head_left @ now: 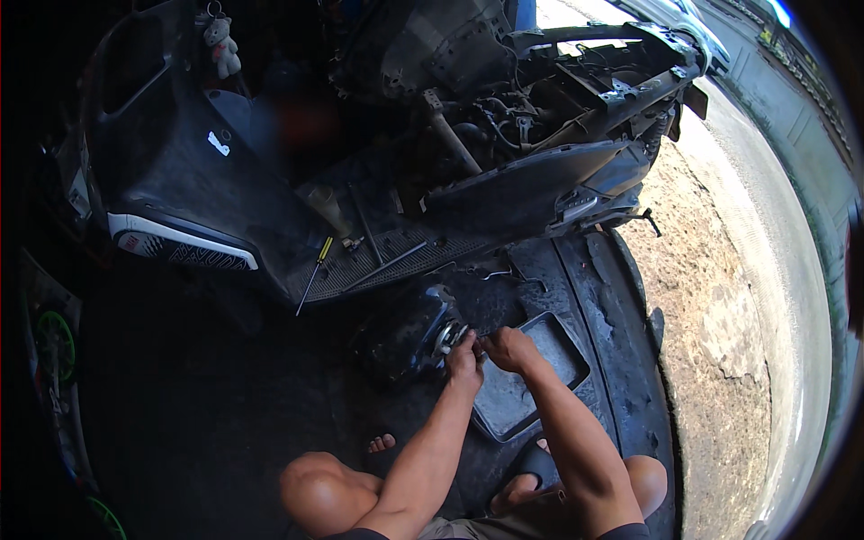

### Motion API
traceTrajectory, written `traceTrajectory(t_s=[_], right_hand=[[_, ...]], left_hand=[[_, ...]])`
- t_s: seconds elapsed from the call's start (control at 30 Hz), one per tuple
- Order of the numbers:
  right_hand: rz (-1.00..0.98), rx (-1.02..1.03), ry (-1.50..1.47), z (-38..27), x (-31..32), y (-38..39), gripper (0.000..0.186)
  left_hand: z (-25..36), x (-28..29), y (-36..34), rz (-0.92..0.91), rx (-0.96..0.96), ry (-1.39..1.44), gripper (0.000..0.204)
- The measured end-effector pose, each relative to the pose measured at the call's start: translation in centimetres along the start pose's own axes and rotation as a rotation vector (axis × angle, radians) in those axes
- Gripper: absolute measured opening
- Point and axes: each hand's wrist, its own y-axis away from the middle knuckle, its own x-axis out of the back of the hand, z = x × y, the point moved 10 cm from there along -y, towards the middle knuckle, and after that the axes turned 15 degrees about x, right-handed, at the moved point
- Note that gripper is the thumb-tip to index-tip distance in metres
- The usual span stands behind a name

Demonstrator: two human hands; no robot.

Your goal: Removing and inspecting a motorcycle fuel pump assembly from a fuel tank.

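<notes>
On the floor in front of me lies a dark, glossy, rounded tank-like part [400, 337] with a pale metal round fitting [449, 338] on its right end. My left hand [463, 358] is closed at that fitting, its fingertips touching or very near it; what it grips is hidden. Just to the right, my right hand [509, 349] is curled into a fist close to the left fingertips. Whatever it holds is too small and covered to make out. A shallow rectangular metal tray [513, 405] sits beneath and to the right of my hands.
A partly stripped black scooter [207, 171] stands beyond. On its footboard lie a yellow-handled screwdriver [314, 275], a long metal rod [387, 267] and a translucent container [326, 209]. A bent metal piece [515, 274] rests on the dark floor mat. Rough ground [711, 315] borders the mat at right.
</notes>
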Motion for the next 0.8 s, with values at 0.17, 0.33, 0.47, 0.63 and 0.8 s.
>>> traceTrajectory(t_s=[0.17,0.33,0.47,0.63,0.8], right_hand=[[-0.03,-0.122,0.279,-0.8,1.3,-0.6,0.028],[-0.001,-0.207,0.204,-1.0,2.2,0.0,0.033],[-0.029,-0.273,0.103,-0.9,1.8,0.7,0.036],[-0.029,-0.227,0.152,-0.2,1.2,-0.3,0.037],[0.029,-0.194,0.189,1.2,0.6,0.0,0.039]], left_hand=[[0.1,0.2,-0.1,-0.016,-0.021,-0.005,0.004],[0.3,0.3,-0.4,-0.023,-0.001,-0.078,0.002],[0.0,0.4,-0.3,0.033,-0.033,-0.054,0.005],[0.4,0.1,-0.1,-0.018,-0.027,-0.04,0.005],[0.4,0.2,-0.2,0.058,-0.061,-0.119,0.014]])
